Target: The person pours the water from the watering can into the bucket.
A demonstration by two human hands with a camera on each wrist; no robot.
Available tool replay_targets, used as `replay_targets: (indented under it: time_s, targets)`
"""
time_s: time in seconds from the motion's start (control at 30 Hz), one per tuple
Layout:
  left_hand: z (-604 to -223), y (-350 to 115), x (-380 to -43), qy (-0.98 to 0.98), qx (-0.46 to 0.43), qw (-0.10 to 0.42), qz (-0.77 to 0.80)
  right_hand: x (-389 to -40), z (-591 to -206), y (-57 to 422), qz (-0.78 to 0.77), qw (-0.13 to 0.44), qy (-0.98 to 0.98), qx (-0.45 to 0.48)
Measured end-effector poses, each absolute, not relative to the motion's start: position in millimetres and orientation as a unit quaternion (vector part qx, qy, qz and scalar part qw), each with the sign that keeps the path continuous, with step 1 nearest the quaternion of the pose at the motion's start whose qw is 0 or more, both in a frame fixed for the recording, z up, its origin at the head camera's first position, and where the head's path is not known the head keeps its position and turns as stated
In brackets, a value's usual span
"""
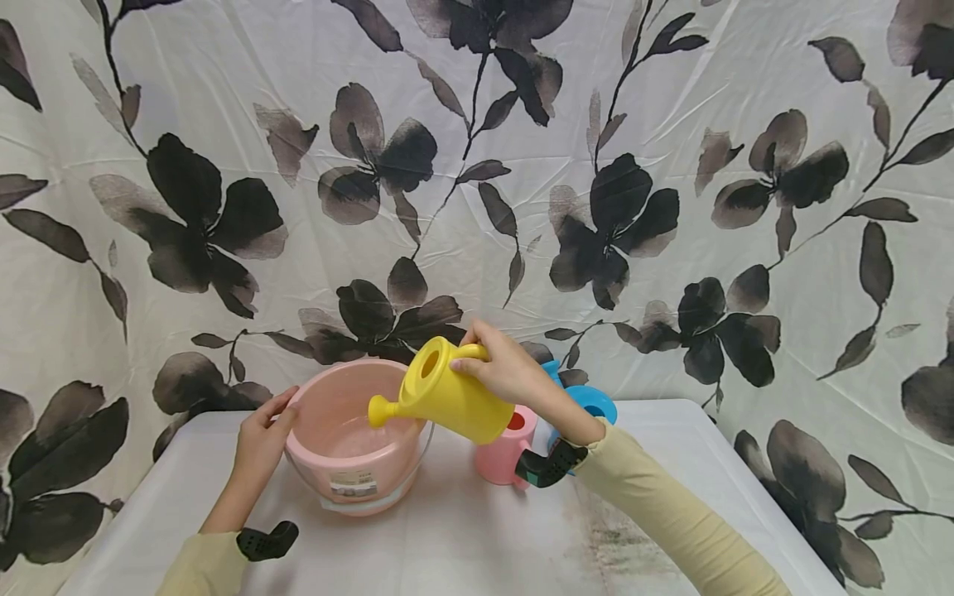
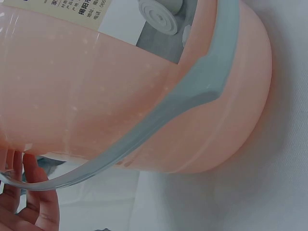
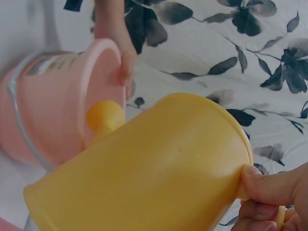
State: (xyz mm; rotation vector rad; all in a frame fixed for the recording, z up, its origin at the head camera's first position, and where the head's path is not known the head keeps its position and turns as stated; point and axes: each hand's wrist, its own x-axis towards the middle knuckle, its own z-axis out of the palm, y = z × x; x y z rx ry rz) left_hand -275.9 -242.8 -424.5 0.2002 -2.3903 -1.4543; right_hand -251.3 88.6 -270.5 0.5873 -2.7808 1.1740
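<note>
My right hand (image 1: 499,364) grips the handle of a yellow watering can (image 1: 458,397), which is tilted with its spout over a pink bucket (image 1: 350,476). In the right wrist view the thumb of that hand (image 3: 274,187) presses against the can's side by the handle. The round spout head (image 3: 106,115) overlaps the bucket's opening. My left hand (image 1: 261,439) holds the bucket's rim at its left side. In the left wrist view its fingers (image 2: 45,207) show beside the bucket's grey carrying handle (image 2: 159,118). The bucket stands upright on the table.
A pink watering can (image 1: 495,459) stands right of the bucket, partly behind the yellow one. Behind my right forearm is a blue watering can (image 1: 596,400), mostly hidden. White covering lies over the table (image 1: 447,546); a floral cloth (image 1: 522,207) hangs behind it.
</note>
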Motion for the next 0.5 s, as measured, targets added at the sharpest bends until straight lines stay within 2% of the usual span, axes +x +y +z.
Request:
replay_targets:
  time_s: [0.5]
  targets:
    - [-423.9,-242.3,-276.8,-0.842,0.070,0.161,-0.511,-249.9,-266.7,85.4,0.378,0.031,-0.906,0.190]
